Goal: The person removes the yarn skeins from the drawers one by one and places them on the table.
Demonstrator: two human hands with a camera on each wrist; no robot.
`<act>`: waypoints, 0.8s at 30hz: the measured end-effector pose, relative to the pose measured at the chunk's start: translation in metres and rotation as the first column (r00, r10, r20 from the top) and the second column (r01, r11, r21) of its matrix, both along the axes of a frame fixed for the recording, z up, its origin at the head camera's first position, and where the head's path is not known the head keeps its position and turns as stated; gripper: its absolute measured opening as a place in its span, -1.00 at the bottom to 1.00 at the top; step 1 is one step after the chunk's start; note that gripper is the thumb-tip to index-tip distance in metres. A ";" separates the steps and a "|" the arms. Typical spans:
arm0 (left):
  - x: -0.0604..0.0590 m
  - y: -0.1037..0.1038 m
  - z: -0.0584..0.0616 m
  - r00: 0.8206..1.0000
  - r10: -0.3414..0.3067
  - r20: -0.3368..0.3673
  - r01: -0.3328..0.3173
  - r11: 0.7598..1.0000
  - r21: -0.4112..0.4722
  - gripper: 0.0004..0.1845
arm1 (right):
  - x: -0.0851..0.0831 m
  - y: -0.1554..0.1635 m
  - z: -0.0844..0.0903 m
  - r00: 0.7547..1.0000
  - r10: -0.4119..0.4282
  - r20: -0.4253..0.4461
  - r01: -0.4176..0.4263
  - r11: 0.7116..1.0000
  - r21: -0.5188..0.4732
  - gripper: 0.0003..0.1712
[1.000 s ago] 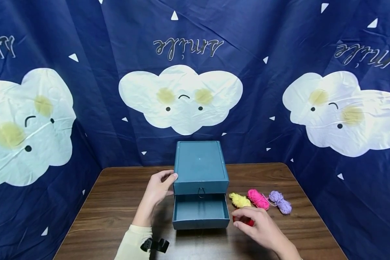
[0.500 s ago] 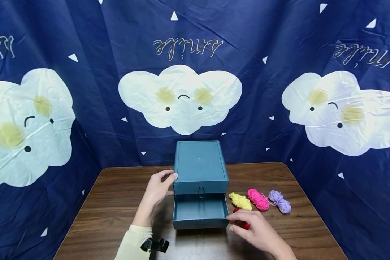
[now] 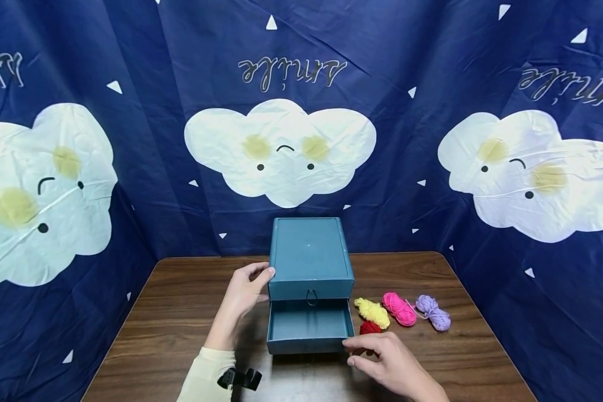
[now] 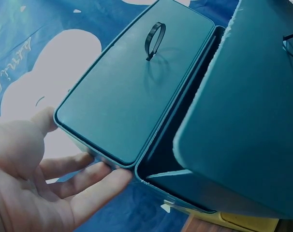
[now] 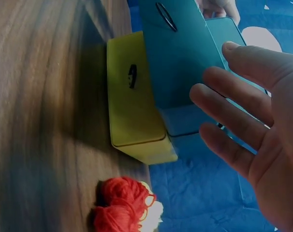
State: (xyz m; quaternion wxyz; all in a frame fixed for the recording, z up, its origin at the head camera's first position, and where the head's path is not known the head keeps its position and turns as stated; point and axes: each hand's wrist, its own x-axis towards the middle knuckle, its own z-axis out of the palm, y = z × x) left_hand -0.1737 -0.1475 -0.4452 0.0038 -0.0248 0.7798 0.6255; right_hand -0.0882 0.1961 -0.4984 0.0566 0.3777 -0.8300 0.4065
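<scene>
A teal drawer cabinet (image 3: 309, 251) stands mid-table with one teal drawer (image 3: 306, 347) pulled out and nothing visible in it. Below that, the right wrist view reveals a yellow drawer (image 5: 137, 96) with a black loop pull. My left hand (image 3: 243, 287) rests on the cabinet's left side, fingers extended along it, as the left wrist view also shows. My right hand (image 3: 389, 360) is at the front right corner of the pulled-out drawer, fingers loosely bent, holding nothing; contact is unclear. A red yarn bundle (image 3: 370, 328) lies just behind it, partly covered.
Yellow (image 3: 372, 312), pink and purple yarn bundles (image 3: 433, 312) lie in a row right of the cabinet on the wooden table (image 3: 181, 318). A blue curtain (image 3: 402, 33) with cloud prints hangs around the back and sides.
My right hand has moved left from over the red yarn to the drawer's front right corner, uncovering part of the yarn. The left hand and the drawer stay where they were.
</scene>
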 end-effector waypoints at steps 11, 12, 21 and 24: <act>0.002 -0.001 0.003 1.000 -0.003 -0.011 0.003 1.000 0.004 -0.48 | 0.004 -0.012 -0.007 0.995 0.053 0.090 -0.054 0.998 0.011 -0.67; 0.002 0.000 0.002 1.000 -0.001 -0.010 0.001 1.000 0.006 -0.48 | 0.004 -0.013 -0.008 0.994 0.057 0.091 -0.059 0.998 0.014 -0.66; 0.001 0.000 -0.001 1.000 0.004 -0.001 -0.004 1.000 0.000 -0.48 | 0.004 -0.019 -0.013 0.986 0.076 0.145 -0.083 0.996 0.037 -0.63; 0.001 0.000 0.000 1.000 0.005 0.001 -0.005 1.000 0.001 -0.47 | 0.004 -0.021 -0.013 0.985 0.069 0.157 -0.079 0.995 0.055 -0.61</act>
